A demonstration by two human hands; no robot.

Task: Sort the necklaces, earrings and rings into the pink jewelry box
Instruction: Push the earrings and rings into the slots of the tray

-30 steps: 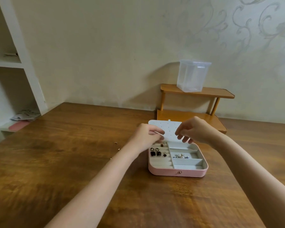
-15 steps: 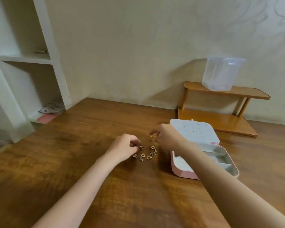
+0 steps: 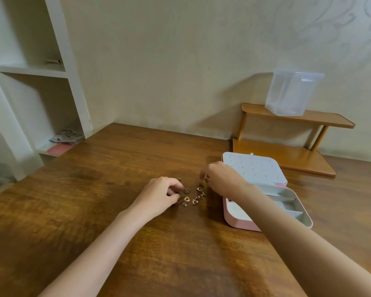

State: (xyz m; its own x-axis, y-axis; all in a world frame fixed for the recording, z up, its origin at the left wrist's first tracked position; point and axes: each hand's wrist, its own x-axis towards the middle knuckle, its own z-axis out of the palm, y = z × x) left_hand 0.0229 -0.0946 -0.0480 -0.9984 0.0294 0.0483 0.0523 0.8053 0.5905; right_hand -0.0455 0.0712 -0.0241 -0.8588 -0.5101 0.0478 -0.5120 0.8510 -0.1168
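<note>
Spanning the view: wooden table (image 3: 94,221). Pink jewelry box (image 3: 240,221) lay open just right of both hands. Left hand (image 3: 159,195) curled at loose earrings (image 3: 191,197); right hand (image 3: 220,179) pinching one (image 3: 205,180). Likely hazards: pinched piece slipping, or neighbours scattered, given crowding.

Home room: patterned wall (image 3: 341,22), white shelving (image 3: 30,69), wooden table (image 3: 94,211).

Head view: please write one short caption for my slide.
Both hands pick at gold earrings beside the open pink box.
</note>
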